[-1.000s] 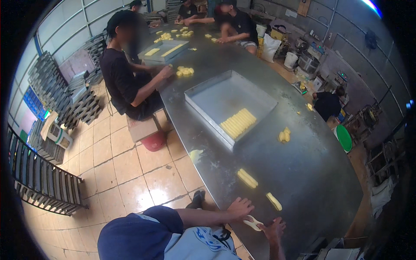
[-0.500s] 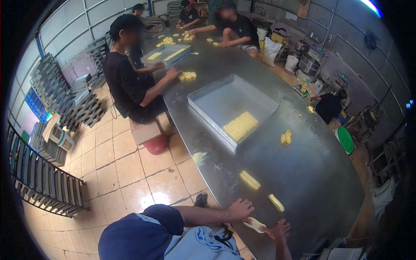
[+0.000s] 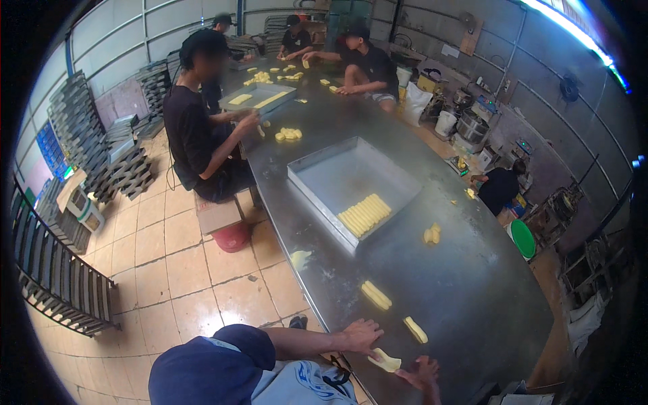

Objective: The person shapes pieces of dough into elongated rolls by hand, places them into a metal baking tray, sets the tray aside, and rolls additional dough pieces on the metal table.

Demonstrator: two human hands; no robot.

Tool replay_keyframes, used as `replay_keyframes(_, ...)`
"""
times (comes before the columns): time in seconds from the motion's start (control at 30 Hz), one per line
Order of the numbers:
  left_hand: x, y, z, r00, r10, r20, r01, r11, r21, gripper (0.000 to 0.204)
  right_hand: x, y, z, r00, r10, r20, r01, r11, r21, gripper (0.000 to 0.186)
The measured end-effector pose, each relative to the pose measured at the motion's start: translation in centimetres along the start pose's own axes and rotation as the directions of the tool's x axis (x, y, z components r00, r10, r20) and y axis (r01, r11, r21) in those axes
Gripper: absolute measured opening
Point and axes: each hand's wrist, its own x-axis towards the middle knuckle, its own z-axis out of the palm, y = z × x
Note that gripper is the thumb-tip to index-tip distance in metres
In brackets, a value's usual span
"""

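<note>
A flattened, pale yellow piece of dough (image 3: 385, 360) lies at the near edge of the metal table, between my two hands. My left hand (image 3: 362, 336) is open, fingers spread, with its thumb touching the dough's left end. My right hand (image 3: 421, 374) is also open, its fingers apart and raised, and one digit meets the dough's right end. Just beyond, a single rolled dough stick (image 3: 416, 330) rests on the table. Farther off lie dough sticks side by side (image 3: 376, 295).
A shallow metal tray (image 3: 317, 197) holds a row of dough sticks (image 3: 365, 215). Dough lumps (image 3: 432, 233) sit right of it, and a flat scrap (image 3: 301, 260) near the left table edge (image 3: 283, 243). Several people work around the table; one person (image 3: 202, 128) sits at the left. A slatted rack (image 3: 64, 263) stands left.
The dough between my hands looks flatter and wider. The whole view has shifted slightly. The seated person at the left has raised their hands from the table, holding a bit of dough.
</note>
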Motion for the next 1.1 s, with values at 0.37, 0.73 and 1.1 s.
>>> replay_keyframes(0.37, 0.6, 0.1, 0.2, 0.999, -0.006, 0.052, 0.005, 1.0, 0.02, 0.067, 1.5, -3.0, -0.4, 0.981, 0.192, -0.01, -0.192, 0.981, -0.035, 0.1)
replay_keyframes(0.73, 1.2, 1.6, 0.6, 0.993, -0.077, 0.086, 0.073, 0.996, 0.058, 0.074, 2.4, -3.4, 0.9, 0.983, 0.121, 0.136, -0.123, 0.992, 0.013, 0.114)
replay_keyframes(1.1, 1.0, 0.3, 0.1, 0.994, -0.005, 0.11, 0.005, 1.0, 0.002, 0.067, 2.2, -1.6, 0.6, 0.999, 0.033, 0.027, -0.033, 0.999, -0.015, 0.098)
